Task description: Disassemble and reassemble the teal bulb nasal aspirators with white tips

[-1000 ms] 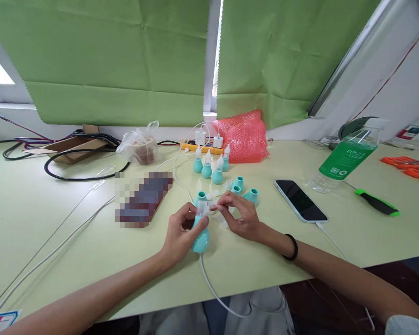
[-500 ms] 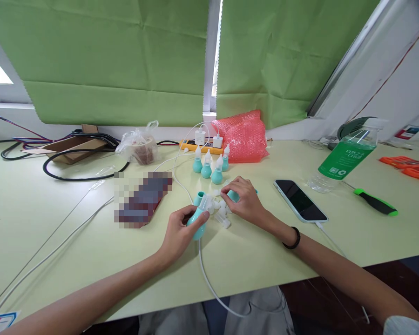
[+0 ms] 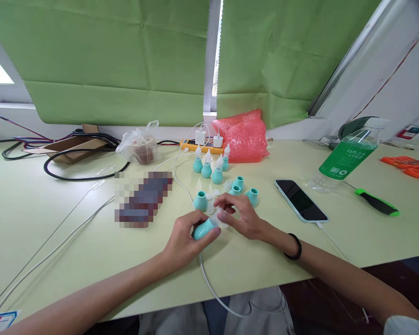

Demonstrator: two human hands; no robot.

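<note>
My left hand (image 3: 185, 235) is wrapped round a nasal aspirator, its teal squeeze bulb (image 3: 203, 229) lying tilted with a clear tube (image 3: 216, 217) pointing up and right. At that tube's end, the thumb and fingers of my right hand (image 3: 242, 215) are drawn together; whatever small part they pinch is hidden. Just behind the hands stand open teal bulbs (image 3: 200, 201), several of them, around small white and clear parts (image 3: 210, 204) partly covered by my right hand. Farther back, several aspirators with pointed clear tips (image 3: 217, 171) stand upright.
A phone (image 3: 302, 201) on a cable lies to the right, near a green-labelled bottle (image 3: 347, 156) and a screwdriver (image 3: 377, 202). Pink bubble wrap (image 3: 246, 139) and a yellow power strip (image 3: 211, 150) are at the back. A white cable (image 3: 206, 274) passes beneath my left hand.
My right hand has come from the small parts toward me, to the clear tube's end. The held aspirator has tipped rightward, and teal bulbs behind the right hand are uncovered.
</note>
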